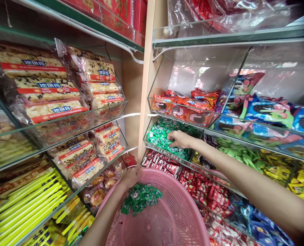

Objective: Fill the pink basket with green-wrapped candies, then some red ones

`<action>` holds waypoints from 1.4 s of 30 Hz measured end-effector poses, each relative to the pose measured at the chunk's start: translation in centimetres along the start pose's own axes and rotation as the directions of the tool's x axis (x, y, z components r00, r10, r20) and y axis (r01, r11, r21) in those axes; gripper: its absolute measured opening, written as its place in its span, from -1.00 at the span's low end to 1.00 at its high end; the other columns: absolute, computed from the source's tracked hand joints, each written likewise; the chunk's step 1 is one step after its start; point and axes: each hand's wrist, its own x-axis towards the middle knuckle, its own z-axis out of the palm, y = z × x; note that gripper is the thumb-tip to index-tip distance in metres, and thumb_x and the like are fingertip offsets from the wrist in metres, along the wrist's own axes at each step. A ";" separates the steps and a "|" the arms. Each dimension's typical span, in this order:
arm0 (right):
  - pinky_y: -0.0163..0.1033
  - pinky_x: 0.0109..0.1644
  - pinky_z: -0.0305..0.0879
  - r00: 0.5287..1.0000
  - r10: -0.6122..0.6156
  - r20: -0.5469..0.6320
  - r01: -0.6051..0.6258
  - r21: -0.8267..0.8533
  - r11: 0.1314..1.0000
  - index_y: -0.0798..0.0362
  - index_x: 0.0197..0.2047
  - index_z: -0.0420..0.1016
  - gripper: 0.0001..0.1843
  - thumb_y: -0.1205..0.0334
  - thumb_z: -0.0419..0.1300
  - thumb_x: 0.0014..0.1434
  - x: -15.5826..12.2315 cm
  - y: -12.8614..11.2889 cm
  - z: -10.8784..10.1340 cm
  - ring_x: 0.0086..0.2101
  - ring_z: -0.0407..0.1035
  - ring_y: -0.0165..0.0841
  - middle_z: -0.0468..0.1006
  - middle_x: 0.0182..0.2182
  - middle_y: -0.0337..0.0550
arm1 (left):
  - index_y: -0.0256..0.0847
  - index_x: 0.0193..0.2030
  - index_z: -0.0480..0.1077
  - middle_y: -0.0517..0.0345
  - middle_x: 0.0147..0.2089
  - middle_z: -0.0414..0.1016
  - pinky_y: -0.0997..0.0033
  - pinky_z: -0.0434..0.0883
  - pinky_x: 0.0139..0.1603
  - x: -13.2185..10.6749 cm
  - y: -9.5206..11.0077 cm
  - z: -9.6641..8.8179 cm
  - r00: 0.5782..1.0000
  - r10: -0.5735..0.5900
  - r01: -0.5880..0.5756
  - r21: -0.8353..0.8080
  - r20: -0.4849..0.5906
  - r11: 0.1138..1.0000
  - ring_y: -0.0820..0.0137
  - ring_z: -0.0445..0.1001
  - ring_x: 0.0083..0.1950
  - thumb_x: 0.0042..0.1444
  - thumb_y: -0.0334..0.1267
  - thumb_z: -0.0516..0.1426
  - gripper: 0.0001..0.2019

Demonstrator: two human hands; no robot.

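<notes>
My right hand (179,139) reaches into a glass shelf bin (152,146) full of small green wrapped candies (159,136), its fingers curled down into the pile and closed on some of them. My left hand (129,177) grips the far rim of a pink plastic mesh basket (172,218) held low in front of me. A heap of the same green candies (139,199) lies inside the basket by that hand.
Glass-fronted bins surround me: red and orange cookie packs (185,106) above, red wrapped bars (164,165) below, blue cookie packs (267,112) and yellow sweets (295,177) to the right. Packed cakes (39,85) fill the left shelves. A wooden upright (144,102) divides the two units.
</notes>
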 end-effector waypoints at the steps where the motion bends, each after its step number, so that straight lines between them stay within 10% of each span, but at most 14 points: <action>1: -0.36 -0.41 0.08 1.000 0.014 0.007 -0.013 -0.009 1.000 0.04 -0.32 0.45 -0.79 0.23 0.28 -0.09 0.0 -0.2 0.0 -0.40 0.29 -0.40 0.49 -0.42 -0.25 | -0.18 -0.15 0.40 -0.03 -0.14 0.53 0.42 0.22 -0.25 0.0 0.0 0.0 1.000 0.000 0.000 0.000 -0.001 1.000 0.23 0.48 -0.11 0.25 -0.03 -0.23 -0.55; 42: -0.32 -0.36 0.14 0.997 0.012 -0.081 0.002 0.168 0.986 0.10 -0.40 0.46 -0.87 0.23 0.23 -0.06 -0.7 -0.2 -0.3 -0.45 0.30 -0.42 0.48 -0.48 -0.24 | -0.18 -0.13 0.40 -0.04 -0.10 0.52 0.37 0.25 -0.18 -0.3 0.3 0.0 1.000 -0.023 0.023 0.001 0.005 1.000 0.20 0.47 -0.05 0.24 -0.01 -0.24 -0.54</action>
